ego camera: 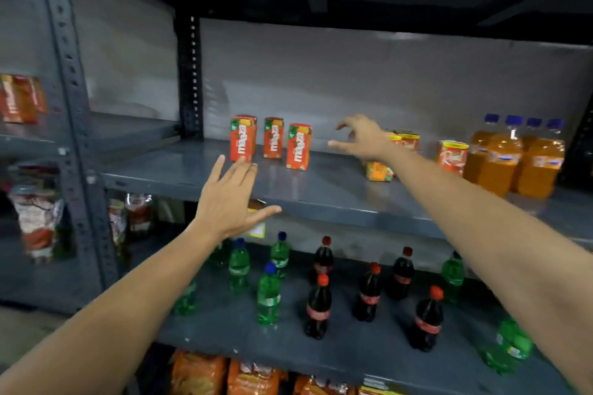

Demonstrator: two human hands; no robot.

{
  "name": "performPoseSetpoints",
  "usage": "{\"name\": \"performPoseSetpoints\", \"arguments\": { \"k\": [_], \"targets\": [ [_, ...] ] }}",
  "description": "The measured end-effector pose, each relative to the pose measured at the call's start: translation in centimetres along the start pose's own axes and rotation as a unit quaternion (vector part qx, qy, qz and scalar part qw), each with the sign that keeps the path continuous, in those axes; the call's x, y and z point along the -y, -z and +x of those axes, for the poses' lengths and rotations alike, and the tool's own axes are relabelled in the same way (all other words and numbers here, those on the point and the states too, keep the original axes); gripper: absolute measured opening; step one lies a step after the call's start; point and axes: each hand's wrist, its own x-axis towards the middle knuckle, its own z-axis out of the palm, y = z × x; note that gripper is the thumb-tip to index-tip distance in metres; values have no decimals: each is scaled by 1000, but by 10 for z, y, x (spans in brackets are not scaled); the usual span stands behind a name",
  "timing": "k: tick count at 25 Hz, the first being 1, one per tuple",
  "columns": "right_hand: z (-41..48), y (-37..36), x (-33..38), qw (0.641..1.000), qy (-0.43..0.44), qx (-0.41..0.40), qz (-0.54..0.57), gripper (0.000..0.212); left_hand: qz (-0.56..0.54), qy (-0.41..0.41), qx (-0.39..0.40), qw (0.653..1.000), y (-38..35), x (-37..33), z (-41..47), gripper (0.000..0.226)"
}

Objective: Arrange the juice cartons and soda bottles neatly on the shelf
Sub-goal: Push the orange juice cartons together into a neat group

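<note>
Three red-orange Maaza juice cartons (272, 142) stand upright in a loose row on the grey middle shelf (321, 192). My left hand (229, 199) hovers open just in front of the leftmost carton, holding nothing. Over the shelf, my right hand (362, 137) is spread open to the right of the third carton, in front of several yellow-topped juice cartons (407, 139); one small carton (379, 171) lies under my wrist. Another yellow-topped carton (452, 155) stands further right. On the lower shelf (237, 327), green soda bottles (269, 293) and dark cola bottles (318, 308) stand scattered.
Several large orange drink bottles (513, 159) with blue caps fill the right end of the middle shelf. A perforated grey upright (69, 80) divides off a left bay holding packets (37, 221). Orange snack bags (199, 373) lie on the bottom level. A shelf overhangs above.
</note>
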Motion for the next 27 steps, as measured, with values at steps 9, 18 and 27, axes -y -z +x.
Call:
{"name": "performPoseSetpoints", "arguments": {
  "k": [9, 18, 27],
  "targets": [
    [57, -75, 55, 962, -146, -25, 229, 46, -51, -83, -32, 995, -31, 54, 17, 111],
    [82, -95, 101, 952, -145, 10, 271, 44, -94, -90, -83, 988, -34, 57, 17, 111],
    [59, -118, 88, 897, -161, -92, 400, 70, -495, 123, -80, 857, -29, 124, 94, 82]
  ]
}}
